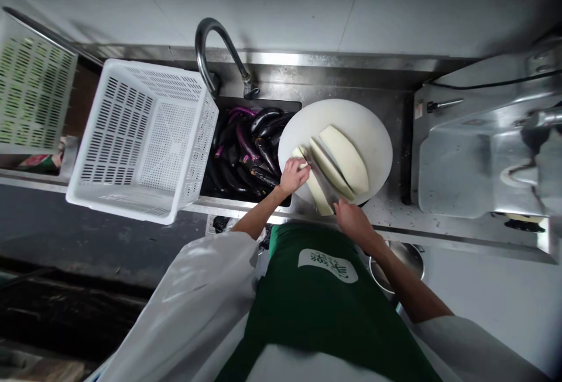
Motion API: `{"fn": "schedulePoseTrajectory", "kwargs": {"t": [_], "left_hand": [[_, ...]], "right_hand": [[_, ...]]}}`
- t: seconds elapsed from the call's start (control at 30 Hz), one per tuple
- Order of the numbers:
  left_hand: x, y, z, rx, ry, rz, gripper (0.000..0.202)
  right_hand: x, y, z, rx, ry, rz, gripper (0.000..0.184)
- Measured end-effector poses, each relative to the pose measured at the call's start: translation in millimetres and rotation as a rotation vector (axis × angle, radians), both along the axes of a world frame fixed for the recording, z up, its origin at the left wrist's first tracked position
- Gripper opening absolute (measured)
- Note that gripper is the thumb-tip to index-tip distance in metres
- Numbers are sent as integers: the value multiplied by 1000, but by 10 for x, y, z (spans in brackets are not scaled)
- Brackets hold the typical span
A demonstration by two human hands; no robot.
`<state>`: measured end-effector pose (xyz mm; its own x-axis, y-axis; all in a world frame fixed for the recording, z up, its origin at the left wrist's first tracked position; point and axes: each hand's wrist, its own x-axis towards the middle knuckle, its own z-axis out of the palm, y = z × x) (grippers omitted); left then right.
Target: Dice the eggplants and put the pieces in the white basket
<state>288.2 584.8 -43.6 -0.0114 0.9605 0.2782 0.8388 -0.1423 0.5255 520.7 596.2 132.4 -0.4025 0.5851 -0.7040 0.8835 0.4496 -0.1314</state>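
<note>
Past a green apron (316, 306), the right hand (353, 222) is closed round the handle of a knife (324, 181), its blade lying along the leftmost pale wedge (318, 195). The left hand (294, 175) grasps that wedge's upper end, on a round white board (373, 136). With that hand so near the blade, a slip on the smooth flesh could cut it; a rolling wedge might skew the cut. Counted: two hands, one knife, three large wedges, one board; beside it, eggplants (248, 143) too heaped to count; then two baskets (123, 208); farther, one tap (199, 48).
</note>
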Motion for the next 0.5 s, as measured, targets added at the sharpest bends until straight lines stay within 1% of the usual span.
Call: {"fn": "schedulePoseTrajectory", "kwargs": {"t": [0.1, 0.2, 0.3, 0.4, 0.5], "left_hand": [[-4, -12, 3, -16, -1, -15, 20], [-28, -30, 45, -38, -8, -44, 22], [-88, -32, 101, -43, -22, -167, 24], [-171, -4, 124, -87, -13, -290, 36], [-233, 34, 98, -124, 15, -321, 42]], "right_hand": [[6, -79, -12, -21, -45, -32, 37], [-19, -112, -28, -30, -45, -47, 37], [-34, -101, -32, -34, -19, -62, 37], [-44, -71, -21, -46, -1, -71, 35], [-7, -83, 18, -53, 6, -79, 32]]}}
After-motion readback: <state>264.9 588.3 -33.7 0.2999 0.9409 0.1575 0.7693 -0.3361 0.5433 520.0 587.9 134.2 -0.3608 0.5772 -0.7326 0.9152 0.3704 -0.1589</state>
